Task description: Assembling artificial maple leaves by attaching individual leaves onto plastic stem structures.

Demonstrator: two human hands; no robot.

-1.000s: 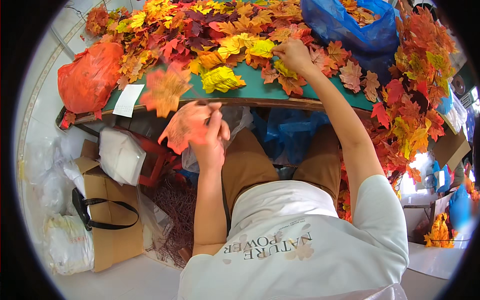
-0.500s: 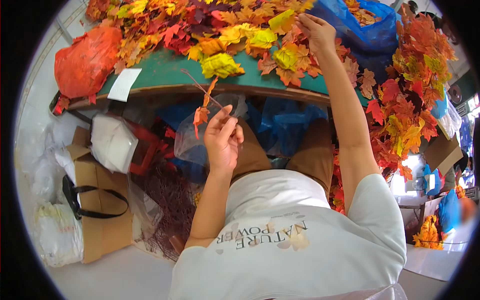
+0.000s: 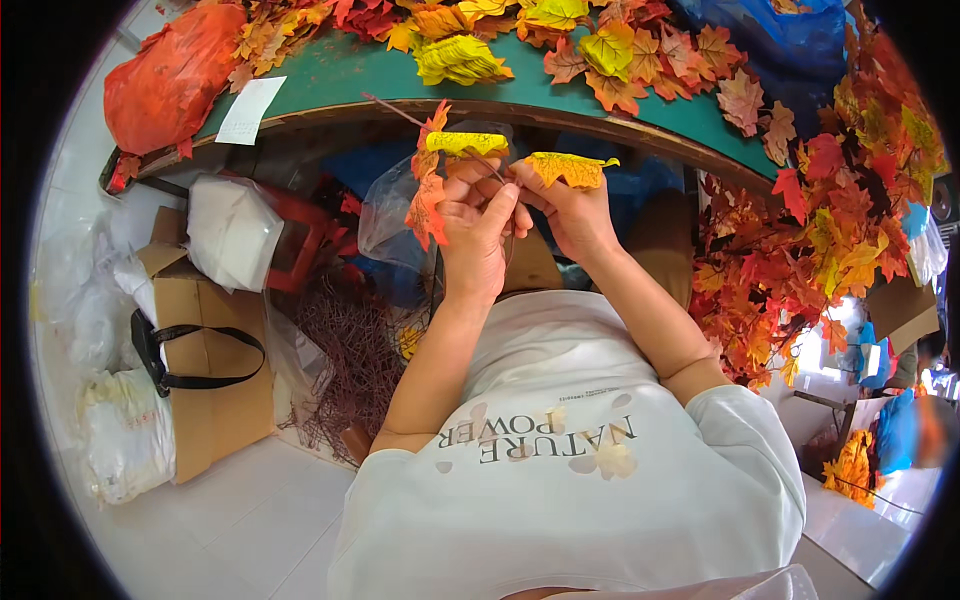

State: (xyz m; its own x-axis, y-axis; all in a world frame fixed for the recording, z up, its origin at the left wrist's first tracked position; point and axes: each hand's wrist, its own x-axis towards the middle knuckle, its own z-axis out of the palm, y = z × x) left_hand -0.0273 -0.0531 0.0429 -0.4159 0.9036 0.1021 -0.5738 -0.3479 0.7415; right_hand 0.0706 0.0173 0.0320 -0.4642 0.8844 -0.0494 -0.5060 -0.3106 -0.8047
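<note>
My left hand point(image 3: 474, 240) is closed around a thin brown twig point(image 3: 394, 107), which points up and left toward the table edge. Orange-red artificial leaves point(image 3: 427, 203) hang along the twig beside my fingers. A yellow artificial leaf point(image 3: 466, 143) spreads just above my left fingertips. My right hand point(image 3: 575, 215) pinches another yellow artificial leaf point(image 3: 568, 170) and meets the left at the twig. Both hands are in front of my lap, below the table's near edge. Where the leaf stems meet the twig is partly hidden by my fingers.
Heaps of coloured leaves point(image 3: 463, 60) lie on the green table point(image 3: 330, 75). A red bag point(image 3: 172, 80) sits at its left, a blue bag point(image 3: 790, 45) at its right. Leafy branches point(image 3: 800, 230) hang at the right. Bare twigs point(image 3: 345, 350) and a cardboard box point(image 3: 215, 400) stand lower left.
My right hand has come down from the table's leaf pile to my left hand, bringing yellow leaves to the twig. My left hand has shifted slightly right and up.
</note>
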